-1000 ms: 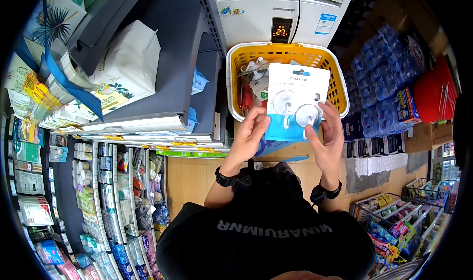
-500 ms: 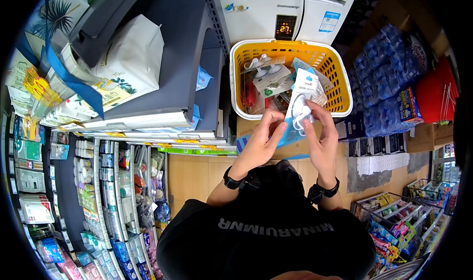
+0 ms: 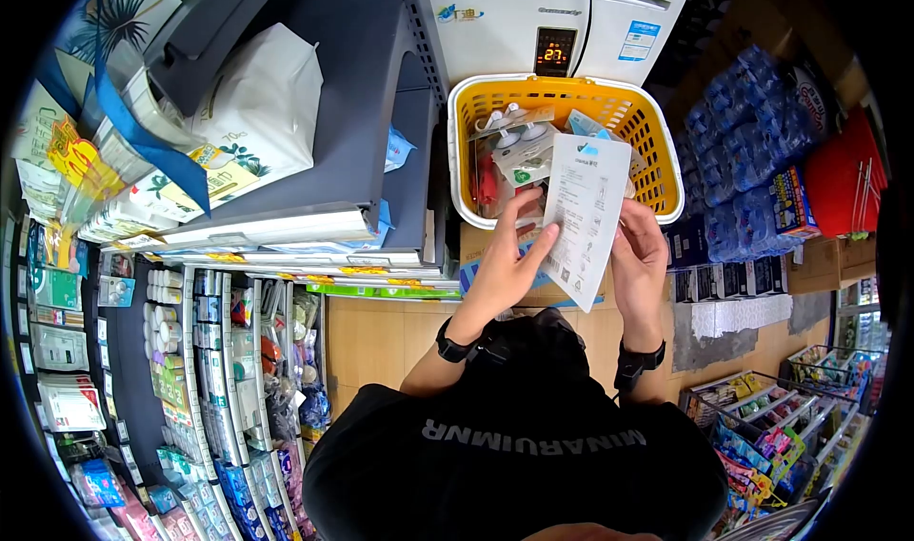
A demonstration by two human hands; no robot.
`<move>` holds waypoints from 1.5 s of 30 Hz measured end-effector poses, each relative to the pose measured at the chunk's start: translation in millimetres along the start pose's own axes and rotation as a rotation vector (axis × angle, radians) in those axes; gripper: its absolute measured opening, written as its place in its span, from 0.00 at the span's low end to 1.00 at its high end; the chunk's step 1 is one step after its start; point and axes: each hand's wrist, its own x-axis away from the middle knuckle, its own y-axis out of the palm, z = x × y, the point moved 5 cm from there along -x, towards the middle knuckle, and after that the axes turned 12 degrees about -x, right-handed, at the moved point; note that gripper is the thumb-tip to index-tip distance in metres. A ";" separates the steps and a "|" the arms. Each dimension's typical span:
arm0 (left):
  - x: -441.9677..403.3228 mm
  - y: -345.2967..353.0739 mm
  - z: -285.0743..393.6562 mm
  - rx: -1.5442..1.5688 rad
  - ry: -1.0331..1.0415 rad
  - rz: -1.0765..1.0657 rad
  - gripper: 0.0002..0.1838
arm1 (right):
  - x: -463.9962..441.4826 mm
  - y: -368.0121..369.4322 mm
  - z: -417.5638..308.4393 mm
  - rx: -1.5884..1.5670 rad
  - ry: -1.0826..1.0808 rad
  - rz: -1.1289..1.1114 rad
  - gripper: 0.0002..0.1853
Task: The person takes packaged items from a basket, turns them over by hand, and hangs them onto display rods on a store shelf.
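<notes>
A suction hook pack [image 3: 587, 208] is held up over the basket's near rim, its white printed back facing me and its hooks hidden behind the card. My left hand [image 3: 509, 265] has its thumb on the card's left edge, with the fingers bent beside it. On the other edge, my right hand [image 3: 641, 260] grips with curled fingers partly behind the card. The yellow basket [image 3: 621, 98] with a white rim holds several packaged goods, among them another pack with white suction hooks [image 3: 519, 127].
Behind the basket stands a white air conditioner [image 3: 495, 41] with a lit display. A dark shelf [image 3: 314, 150] with tissue packs [image 3: 267, 112] is on the left. Wrapped bottles [image 3: 743, 141] are stacked on the right, and a cardboard box [image 3: 481, 246] shows below the basket.
The hook pack has been turned over, from its front with white hooks to its printed back. My right hand has shifted slightly right to the card's edge.
</notes>
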 end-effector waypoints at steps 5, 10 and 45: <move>0.9 -1.3 -18.9 0.131 -0.206 -0.143 0.22 | -0.1 -2.2 4.2 -0.100 0.036 -0.032 0.17; -1.7 -10.8 -23.3 0.220 -0.108 0.011 0.14 | 1.3 -10.6 2.7 -0.072 0.066 0.023 0.15; 4.8 -17.4 -5.0 0.224 -0.128 0.043 0.11 | 3.6 -10.5 -15.8 0.232 -0.014 0.103 0.18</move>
